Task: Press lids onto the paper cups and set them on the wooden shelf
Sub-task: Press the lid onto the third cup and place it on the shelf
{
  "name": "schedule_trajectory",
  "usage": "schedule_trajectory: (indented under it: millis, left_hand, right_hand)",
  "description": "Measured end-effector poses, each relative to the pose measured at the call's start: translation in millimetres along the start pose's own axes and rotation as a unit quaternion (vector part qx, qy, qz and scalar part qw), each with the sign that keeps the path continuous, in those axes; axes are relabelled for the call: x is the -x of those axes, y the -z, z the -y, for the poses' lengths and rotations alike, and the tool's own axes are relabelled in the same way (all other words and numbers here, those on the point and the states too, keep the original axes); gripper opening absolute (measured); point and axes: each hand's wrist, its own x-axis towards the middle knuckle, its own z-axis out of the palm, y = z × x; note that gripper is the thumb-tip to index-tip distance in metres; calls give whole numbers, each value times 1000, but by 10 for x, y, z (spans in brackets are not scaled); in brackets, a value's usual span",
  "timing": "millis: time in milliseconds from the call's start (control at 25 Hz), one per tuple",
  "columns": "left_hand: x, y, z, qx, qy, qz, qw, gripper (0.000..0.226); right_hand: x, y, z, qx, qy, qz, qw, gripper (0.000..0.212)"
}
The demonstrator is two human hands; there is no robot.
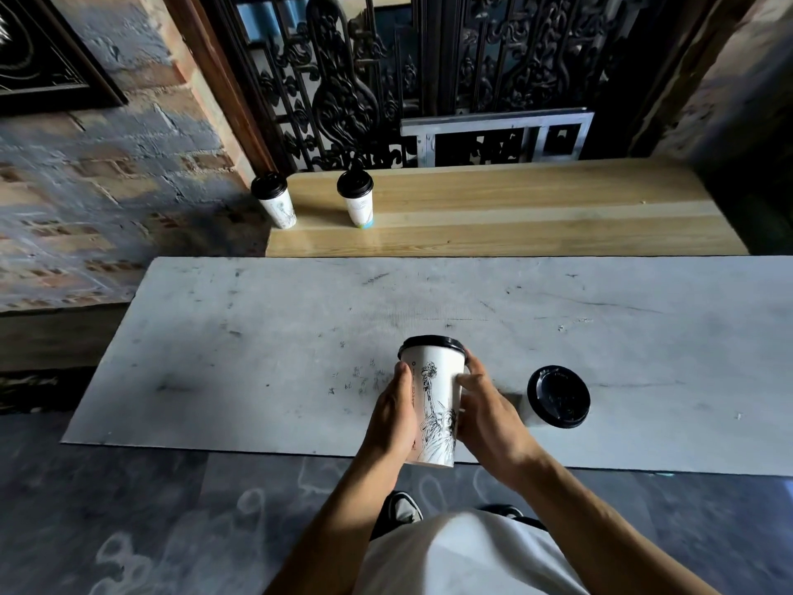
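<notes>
The left fingers (402,380) lie along one flank of the cup (433,405) and the right fingers (472,380) curl round the other, so the cup sits clasped between both palms, lifted off the board (257,337) and tilted with its top leaning away from the person. The left hand (392,416) seems to grip with thumb forward and the rest wrapped behind, though those far fingers are hidden. The right hand (487,418) holds nearer the rim, one finger reaching up just under the lid (431,346). That two-sided hold reads as a steadying grasp: the paper wall is soft, and squeezing evenly from both flanks keeps it round while the lid is seated or checked. The lid looks already on; whether it is snapped all the way round I cannot tell from this angle.

Just right of the right hand, resting on the board, a second lid (558,397) covers another cup, of which only a sliver of white shows, probably parked within easy reach for its turn.

Beyond the board, the shelf (515,208) carries two lidded cups, the corner cup (274,204) and its neighbour (356,199), upright and spaced apart at the left end, likely to leave the long bare run of wood to their right for the held cup.
</notes>
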Motion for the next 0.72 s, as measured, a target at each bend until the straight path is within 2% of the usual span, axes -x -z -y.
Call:
schedule_trajectory:
  millis: [120, 240, 360, 440, 560, 720]
  left_hand:
    - [6, -8, 14, -34, -47, -21, 998, 62]
    - [55, -4, 23, -23, -108, -92, 990, 42]
    - [143, 57, 76, -15, -229, -133, 964, 47]
    - [163, 100, 78, -31, -304, -132, 943, 39]
    - [153, 107, 53, -49, -325, -97, 940, 31]
    - [185, 103, 17, -55, -326, -93, 939, 43]
  right_hand:
    - [5, -11, 44, 8, 7, -10, 1000, 51]
    - [3, -5, 88, 11, 5, -17, 1000, 47]
    - [11, 7, 131, 2, 1, -40, 999, 38]
    - [8, 23, 155, -3, -3, -59, 998, 26]
    - [13, 56, 166, 11, -17, -68, 997, 22]
    - [38, 61, 250, 21, -14, -42, 999, 34]
